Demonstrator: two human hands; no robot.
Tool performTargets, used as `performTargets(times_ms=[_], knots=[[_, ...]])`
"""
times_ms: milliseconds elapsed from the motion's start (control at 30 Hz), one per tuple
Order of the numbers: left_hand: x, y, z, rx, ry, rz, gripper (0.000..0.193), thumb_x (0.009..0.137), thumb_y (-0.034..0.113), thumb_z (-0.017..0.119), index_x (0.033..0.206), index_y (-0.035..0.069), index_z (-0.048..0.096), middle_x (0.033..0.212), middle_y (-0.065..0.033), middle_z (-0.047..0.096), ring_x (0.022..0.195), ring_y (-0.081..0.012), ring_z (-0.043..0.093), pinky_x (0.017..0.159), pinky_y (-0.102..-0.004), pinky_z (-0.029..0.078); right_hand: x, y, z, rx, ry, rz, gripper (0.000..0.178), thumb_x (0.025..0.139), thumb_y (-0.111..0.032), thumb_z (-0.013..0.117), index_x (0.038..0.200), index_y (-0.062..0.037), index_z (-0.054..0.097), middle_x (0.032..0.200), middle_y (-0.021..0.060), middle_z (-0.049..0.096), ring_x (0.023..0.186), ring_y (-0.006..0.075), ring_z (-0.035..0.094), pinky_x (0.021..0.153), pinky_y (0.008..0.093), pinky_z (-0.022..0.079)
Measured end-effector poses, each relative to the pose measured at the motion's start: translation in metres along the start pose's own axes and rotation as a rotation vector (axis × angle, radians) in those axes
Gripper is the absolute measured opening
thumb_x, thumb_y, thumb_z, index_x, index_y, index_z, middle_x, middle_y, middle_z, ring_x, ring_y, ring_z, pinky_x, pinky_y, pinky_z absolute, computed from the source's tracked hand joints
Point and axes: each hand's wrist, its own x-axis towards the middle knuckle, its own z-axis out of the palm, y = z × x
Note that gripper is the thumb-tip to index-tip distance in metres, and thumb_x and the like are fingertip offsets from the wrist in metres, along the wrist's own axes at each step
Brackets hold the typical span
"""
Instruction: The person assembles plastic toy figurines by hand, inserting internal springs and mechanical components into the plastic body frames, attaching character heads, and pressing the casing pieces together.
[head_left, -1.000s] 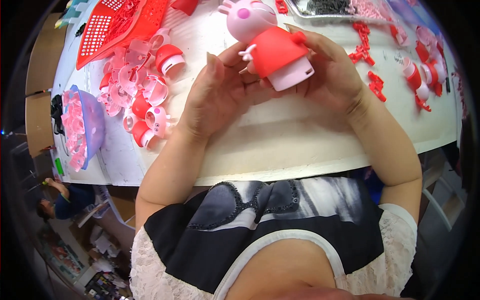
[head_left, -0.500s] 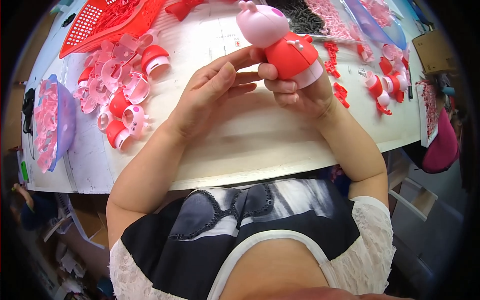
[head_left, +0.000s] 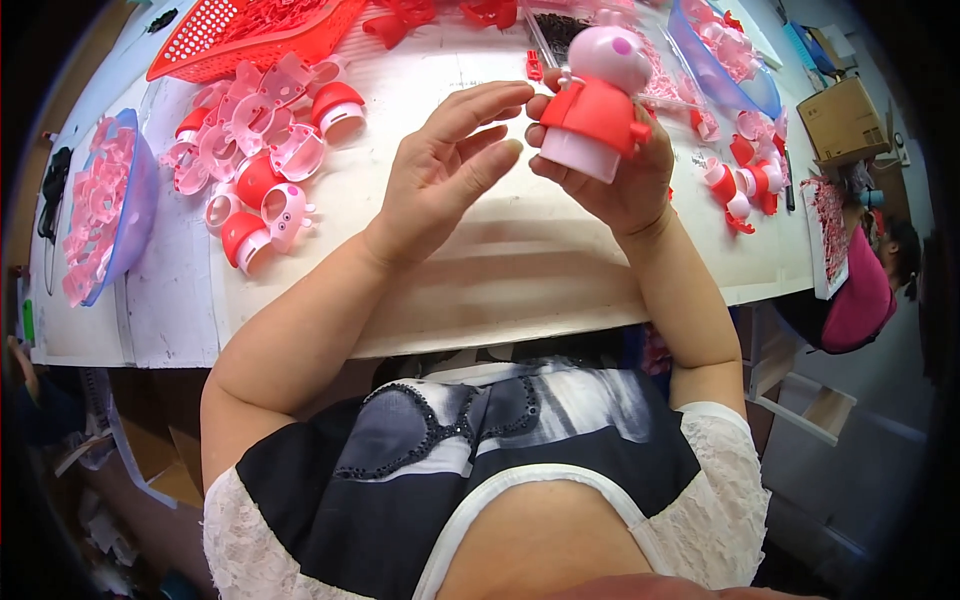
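Note:
Raised over the table, a toy pig figure has a pink head, a red body and a pale pink base. My right hand is wrapped round its body from behind and below. Close by on the left, my left hand is held up with its fingers apart and nothing in them; its fingertips come near the right hand's but show a gap from the toy. Left of my left hand lies a heap of pink and red toy shells, with a loose pig head part at its near end.
A red plastic basket of red parts stands at the far left. A blue tub of pink parts sits at the left edge, another blue tub at the far right. More red and pink parts lie on the right, near a cardboard box.
The toy has been turned in my right hand, its head now leaning right and its base toward me. My left hand has opened a little and shifted right.

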Motion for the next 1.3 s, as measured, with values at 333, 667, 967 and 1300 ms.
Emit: performTargets(times_ms=[333, 667, 967, 1300], knots=[[-0.008, -0.009, 0.014, -0.323, 0.129, -0.31, 0.041, 0.081, 0.014, 0.064, 0.116, 0.001, 0.048, 0.112, -0.0087, 0.051, 0.102, -0.0158, 0.05, 0.089, -0.0294, 0.041, 0.007, 0.015, 0.016, -1.684, 0.362, -0.756, 0.051, 0.064, -0.007, 0.073, 0.111, -0.0056, 0.054, 0.1, 0.0108, 0.056, 0.088, 0.0235, 0.055, 0.076, 0.0325, 0.045], [0.002, 0.002, -0.009, -0.396, 0.155, -0.24, 0.058, 0.071, 0.0, 0.068, 0.122, 0.005, 0.041, 0.121, -0.0094, 0.046, 0.112, -0.0207, 0.046, 0.093, -0.0332, 0.042, -0.006, 0.008, 0.026, -1.053, 0.292, -0.466, 0.064, 0.074, -0.023, 0.068, 0.125, -0.0014, 0.037, 0.119, 0.0116, 0.043, 0.105, 0.0194, 0.046, 0.087, 0.0303, 0.04], [0.008, 0.002, -0.009, -0.271, 0.025, -0.168, 0.067, 0.06, -0.006, 0.072, 0.12, 0.003, 0.043, 0.122, -0.0099, 0.046, 0.109, -0.0224, 0.049, 0.088, -0.0328, 0.047, -0.005, 0.01, 0.02, -1.021, 0.301, -0.343, 0.044, 0.071, -0.016, 0.073, 0.107, 0.0, 0.054, 0.1, 0.0075, 0.057, 0.09, 0.0139, 0.057, 0.076, 0.0268, 0.048], [0.006, 0.002, -0.009, -0.235, 0.073, -0.233, 0.066, 0.058, 0.001, 0.078, 0.116, 0.003, 0.048, 0.127, -0.0086, 0.043, 0.109, -0.0218, 0.049, 0.091, -0.0332, 0.046, -0.007, 0.011, 0.015, -1.258, 0.185, -0.282, 0.063, 0.066, -0.012, 0.077, 0.12, -0.0016, 0.045, 0.114, 0.0076, 0.048, 0.107, 0.0174, 0.05, 0.093, 0.0296, 0.041]])
